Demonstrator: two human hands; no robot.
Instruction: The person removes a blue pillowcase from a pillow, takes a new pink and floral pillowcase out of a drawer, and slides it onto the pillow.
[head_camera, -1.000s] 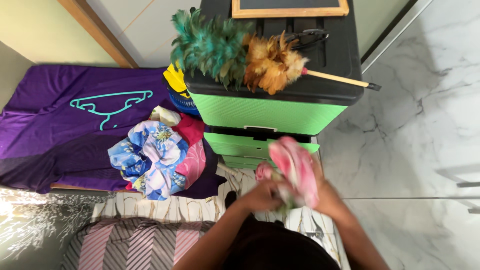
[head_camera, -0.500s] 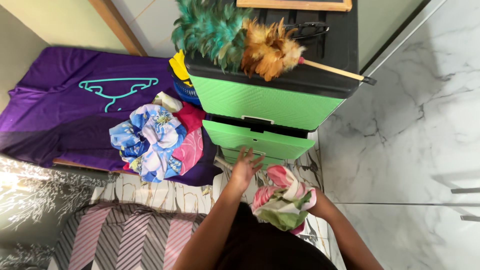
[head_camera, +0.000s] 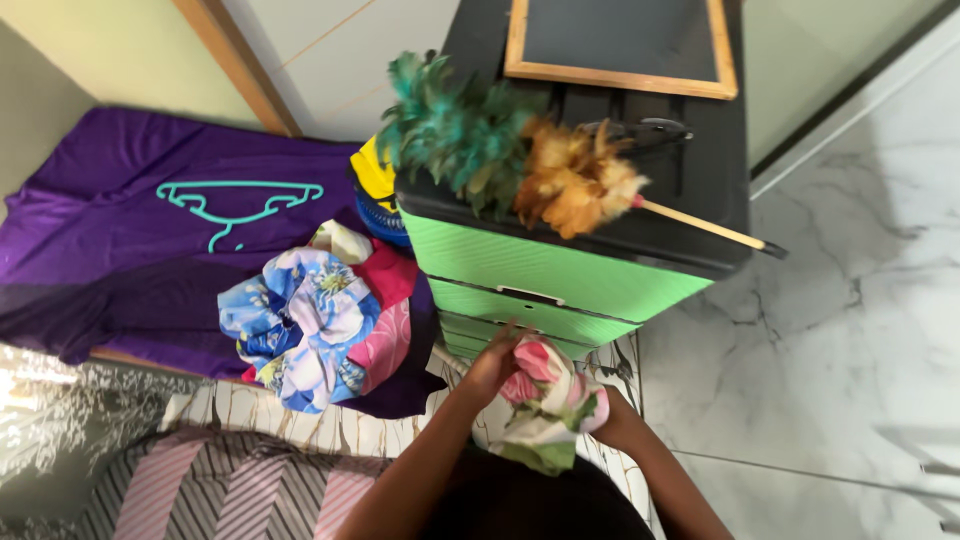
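My right hand (head_camera: 612, 418) holds a bundled floral cloth (head_camera: 548, 400), pink, white and green, low in front of a green plastic drawer unit (head_camera: 545, 275) with a black top. My left hand (head_camera: 497, 357) rests at the front of the lower drawers, fingers against the cloth's left side; whether it grips the cloth or touches the drawer I cannot tell. The drawers look pushed in.
A teal and brown feather duster (head_camera: 520, 165) and a wood-framed chalkboard (head_camera: 625, 45) lie on the unit. Left of it are a pile of blue floral and pink clothes (head_camera: 320, 315), a blue basket (head_camera: 380, 215), and a purple sheet (head_camera: 130, 240) with a teal hanger (head_camera: 240, 200). Marble floor (head_camera: 850, 330) lies to the right.
The open second drawer has gone in. My left hand moved from the drawer front down to the cloth, and the cloth bundle came up close to the drawers.
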